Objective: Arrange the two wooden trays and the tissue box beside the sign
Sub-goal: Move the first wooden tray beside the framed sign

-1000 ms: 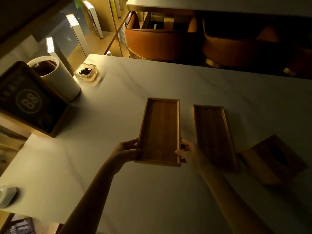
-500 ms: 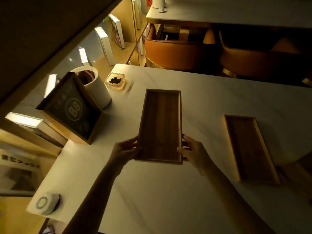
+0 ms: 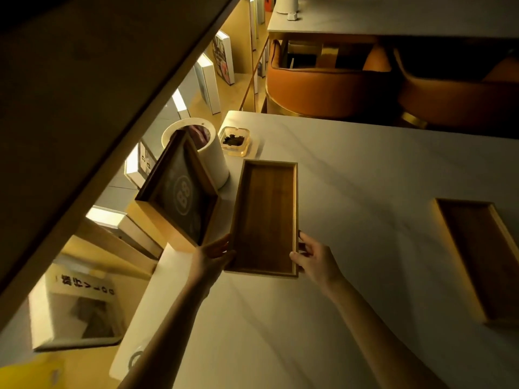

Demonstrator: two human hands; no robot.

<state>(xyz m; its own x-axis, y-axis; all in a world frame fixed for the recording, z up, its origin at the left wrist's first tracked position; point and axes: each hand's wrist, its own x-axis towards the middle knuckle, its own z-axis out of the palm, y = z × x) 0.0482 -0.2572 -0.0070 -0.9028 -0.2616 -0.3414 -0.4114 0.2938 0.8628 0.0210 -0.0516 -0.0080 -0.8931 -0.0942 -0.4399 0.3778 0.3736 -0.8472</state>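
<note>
A long wooden tray (image 3: 265, 217) lies lengthwise on the white marble table (image 3: 365, 178), right next to the dark framed sign marked "88" (image 3: 182, 197). My left hand (image 3: 214, 255) holds the tray's near left corner, squeezed between tray and sign. My right hand (image 3: 313, 258) grips its near right edge. The second wooden tray (image 3: 483, 259) lies apart at the table's right side, partly cut off by the frame. The tissue box is out of view.
A white cylindrical bin (image 3: 205, 153) stands behind the sign, with a glass ashtray (image 3: 236, 140) beside it. Shelves with books (image 3: 222, 61) run along the left. Orange chairs (image 3: 323, 85) stand beyond the table's far edge. A small round device (image 3: 136, 359) sits at the near left corner.
Both hands have carried the tray leftward across the table until it sits against the sign. The second tray stayed put and the tissue box has dropped out of view.
</note>
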